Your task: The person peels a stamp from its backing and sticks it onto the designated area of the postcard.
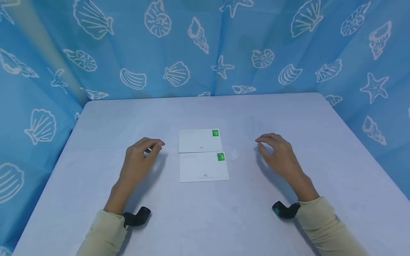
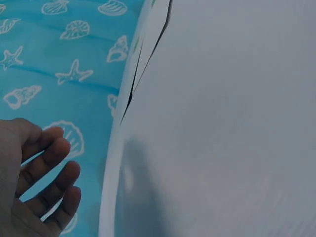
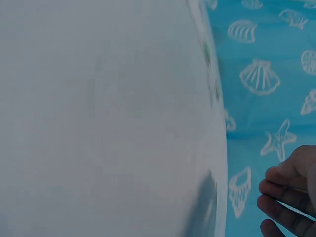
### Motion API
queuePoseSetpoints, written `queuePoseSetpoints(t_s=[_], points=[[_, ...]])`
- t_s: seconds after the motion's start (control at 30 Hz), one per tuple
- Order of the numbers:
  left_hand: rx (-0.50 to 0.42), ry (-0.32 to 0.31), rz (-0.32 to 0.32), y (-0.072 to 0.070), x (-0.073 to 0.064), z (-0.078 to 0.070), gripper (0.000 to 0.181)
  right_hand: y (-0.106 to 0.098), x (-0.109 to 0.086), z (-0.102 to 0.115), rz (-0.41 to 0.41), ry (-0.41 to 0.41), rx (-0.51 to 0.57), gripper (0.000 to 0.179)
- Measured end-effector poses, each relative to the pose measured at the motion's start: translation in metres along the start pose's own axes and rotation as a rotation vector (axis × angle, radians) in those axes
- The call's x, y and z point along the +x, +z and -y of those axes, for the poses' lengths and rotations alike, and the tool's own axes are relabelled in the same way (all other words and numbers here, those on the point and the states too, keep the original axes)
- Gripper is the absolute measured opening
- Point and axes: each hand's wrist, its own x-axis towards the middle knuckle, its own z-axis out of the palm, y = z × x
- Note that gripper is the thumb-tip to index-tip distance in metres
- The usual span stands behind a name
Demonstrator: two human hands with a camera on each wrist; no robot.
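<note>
Two white envelopes lie flat on the table, one behind the other: a far envelope (image 1: 195, 139) and a near envelope (image 1: 201, 167). On each, a green stamp (image 1: 215, 133) sits in the upper right corner, and small print shows along the bottom. Just right of the near envelope is a small white scrap (image 1: 234, 155). My left hand (image 1: 140, 158) hovers left of the envelopes, fingers loosely bent and holding nothing. To the right of the scrap, my right hand (image 1: 282, 155) is held above the table the same way, also without anything in it.
A white cloth (image 1: 205, 220) covers the table. Blue curtains (image 1: 205, 46) printed with white shells and starfish hang behind it and at both sides. A black wrist camera (image 1: 137, 217) sits at the left cuff, another black camera (image 1: 285, 210) at the right.
</note>
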Motion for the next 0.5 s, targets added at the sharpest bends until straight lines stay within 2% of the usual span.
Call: queuePoseSetpoints(t_s=[0.1, 0.17, 0.27, 0.3, 0.37, 0.4, 0.5], points=[[0.076, 0.003, -0.008, -0.007, 0.006, 0.006, 0.023, -0.014, 0.004, -0.014, 0.017, 0.029, -0.035, 0.020], [0.184, -0.002, 0.018, -0.010, 0.011, 0.010, 0.042, -0.021, 0.012, -0.020, 0.051, 0.039, -0.054, 0.028], [0.371, -0.021, 0.106, -0.014, 0.023, 0.014, 0.071, -0.026, 0.029, -0.028, 0.164, 0.114, -0.170, 0.070], [0.433, -0.031, 0.149, -0.015, 0.026, 0.015, 0.077, -0.026, 0.035, -0.030, 0.205, 0.139, -0.214, 0.085], [0.494, -0.066, 0.227, -0.016, 0.034, 0.017, 0.081, -0.023, 0.045, -0.035, 0.293, 0.198, -0.302, 0.106], [0.509, -0.081, 0.257, -0.015, 0.037, 0.018, 0.082, -0.021, 0.049, -0.037, 0.332, 0.231, -0.335, 0.112], [0.525, -0.121, 0.307, -0.012, 0.045, 0.023, 0.084, -0.015, 0.057, -0.043, 0.378, 0.267, -0.348, 0.110]])
